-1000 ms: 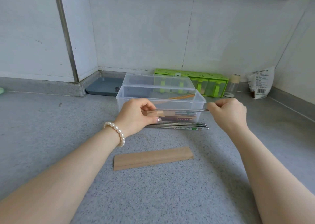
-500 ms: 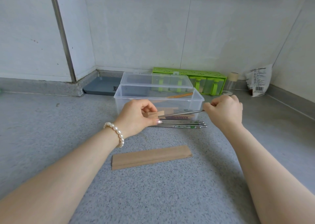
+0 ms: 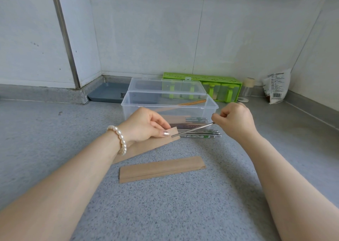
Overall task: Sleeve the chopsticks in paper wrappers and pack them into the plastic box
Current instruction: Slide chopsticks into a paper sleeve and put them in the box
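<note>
In front of the clear plastic box [image 3: 169, 106], the left hand [image 3: 145, 126] pinches a brown paper wrapper [image 3: 146, 146] open; the right hand [image 3: 235, 120] pinches a silver metal chopstick [image 3: 192, 130], its tip at the wrapper's mouth.

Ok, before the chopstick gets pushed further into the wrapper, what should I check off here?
1. Left hand pinches the wrapper at its mouth: ok.
2. Right hand grips the metal chopstick by its far end: ok.
3. Tip at the wrapper's mouth: ok; whether inside, cannot tell.
4. Plastic box open, lid back: ok.
5. Spare wrapper lies flat, within reach: ok.
6. More chopsticks wait beside the box: ok.
</note>
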Demonstrator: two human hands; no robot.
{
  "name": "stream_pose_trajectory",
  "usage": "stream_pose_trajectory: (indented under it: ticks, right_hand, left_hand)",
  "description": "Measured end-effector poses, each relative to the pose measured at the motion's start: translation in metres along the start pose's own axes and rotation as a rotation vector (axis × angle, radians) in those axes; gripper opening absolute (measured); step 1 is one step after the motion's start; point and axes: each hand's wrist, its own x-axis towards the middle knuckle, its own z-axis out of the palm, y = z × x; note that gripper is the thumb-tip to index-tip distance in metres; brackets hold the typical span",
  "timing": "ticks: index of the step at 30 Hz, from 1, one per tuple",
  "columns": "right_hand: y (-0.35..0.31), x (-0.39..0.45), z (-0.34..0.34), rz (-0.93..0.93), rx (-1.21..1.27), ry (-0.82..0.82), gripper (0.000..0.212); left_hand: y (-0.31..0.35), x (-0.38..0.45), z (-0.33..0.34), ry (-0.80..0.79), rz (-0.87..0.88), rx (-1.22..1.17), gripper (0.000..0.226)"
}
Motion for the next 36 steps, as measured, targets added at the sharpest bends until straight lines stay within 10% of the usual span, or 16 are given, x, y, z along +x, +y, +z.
stream_pose_trajectory:
  ticks: [10, 15, 24, 32, 36]
  right_hand:
    - [-0.018, -0.006, 0.001, 0.067, 0.521, -0.256, 0.034]
    - [-0.031, -0.006, -0.002, 0.248, 1.071, -0.565, 0.064]
    - [-0.035, -0.012, -0.003, 0.303, 1.311, -0.886, 0.084]
    - [-0.034, -0.007, -0.009, 0.362, 1.412, -0.682, 0.075]
    - [-0.016, -0.001, -0.010, 0.324, 0.693, -0.206, 0.039]
  left_hand:
    - [0.001, -0.002, 0.014, 0.037, 0.005, -0.033, 0.018]
    - [0.002, -0.002, 0.016, 0.040, 0.002, -0.027, 0.017]
    - [0.003, -0.004, 0.017, 0.024, 0.010, -0.013, 0.016]
    - [0.004, -0.005, 0.015, -0.008, 0.014, -0.045, 0.008]
    - [0.001, -0.003, 0.008, 0.037, 0.000, 0.006, 0.008]
